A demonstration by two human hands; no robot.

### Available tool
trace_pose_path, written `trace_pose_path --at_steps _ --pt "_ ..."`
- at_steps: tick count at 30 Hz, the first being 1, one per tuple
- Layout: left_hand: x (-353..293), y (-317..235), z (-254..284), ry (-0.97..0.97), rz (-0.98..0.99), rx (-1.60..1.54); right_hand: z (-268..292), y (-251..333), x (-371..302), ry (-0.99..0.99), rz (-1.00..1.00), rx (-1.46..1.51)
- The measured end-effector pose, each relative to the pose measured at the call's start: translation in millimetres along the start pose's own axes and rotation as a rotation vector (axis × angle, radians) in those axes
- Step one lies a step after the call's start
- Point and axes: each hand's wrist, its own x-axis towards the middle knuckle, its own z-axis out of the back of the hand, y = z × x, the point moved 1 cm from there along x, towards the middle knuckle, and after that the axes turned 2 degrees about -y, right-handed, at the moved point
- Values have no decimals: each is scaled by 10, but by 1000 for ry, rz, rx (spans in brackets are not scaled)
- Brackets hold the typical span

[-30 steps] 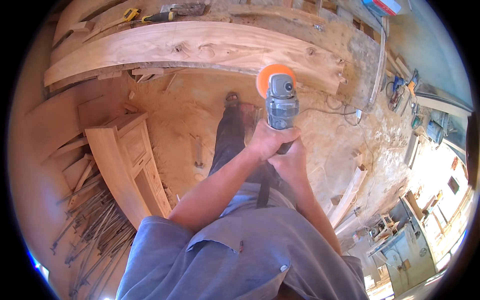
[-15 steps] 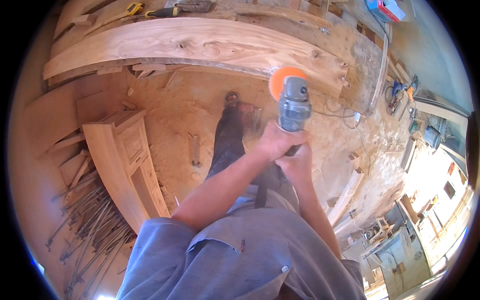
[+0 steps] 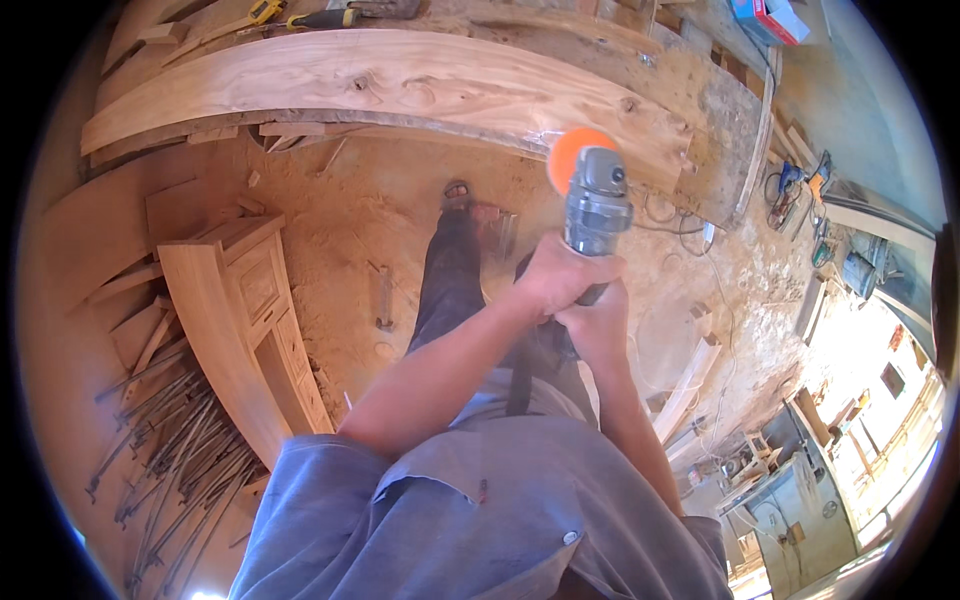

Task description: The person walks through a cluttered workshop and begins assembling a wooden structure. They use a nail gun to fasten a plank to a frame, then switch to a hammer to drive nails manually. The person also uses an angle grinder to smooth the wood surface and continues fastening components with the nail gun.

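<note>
An angle grinder [image 3: 597, 205] with a grey body and a round orange disc [image 3: 578, 158] points away from me. My left hand [image 3: 570, 272] is closed around its body, behind the head. Lower down and to the right, my right hand [image 3: 600, 318] grips the rear end, and the fingers of both hands are partly hidden. The disc overlaps the near edge of a long pale wooden board [image 3: 430, 85] lying across the workbench. Whether disc and wood touch, I cannot tell.
A panelled wooden frame [image 3: 240, 300] stands at left, beside a heap of long metal clamps [image 3: 180, 450]. On the bench's far side lie a yellow tape measure [image 3: 266, 11] and a black-and-yellow-handled tool [image 3: 322, 19]. Cables [image 3: 700, 235] trail over the dusty floor at right.
The grinder and both hands have shifted slightly to the right along the board's edge. The grip is unchanged. The whole view has moved a little.
</note>
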Motion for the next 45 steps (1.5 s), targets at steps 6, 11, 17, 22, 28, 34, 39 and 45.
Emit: trace_pose_path --at_steps 6,11,17,22,28,34,39,45 --pt "-25 -77 124 -22 -29 -93 -96 37 20 -1 17 53" --pt "23 46 38 -57 -112 20 -21 93 -39 -9 -14 95" --pt "33 8 68 -13 -57 -4 -64 91 24 31 -38 92" --pt "34 40 107 -22 -29 63 -101 -9 25 -3 29 52" --pt "75 75 41 -66 -120 38 -45 101 2 17 -7 101" --pt "38 -65 149 -32 -40 -18 -116 -47 76 -29 39 -1" --pt "114 6 -119 69 -10 98 101 -16 -57 -83 -77 91" --pt "104 40 -263 97 -71 214 211 -60 -126 -135 -43 99"
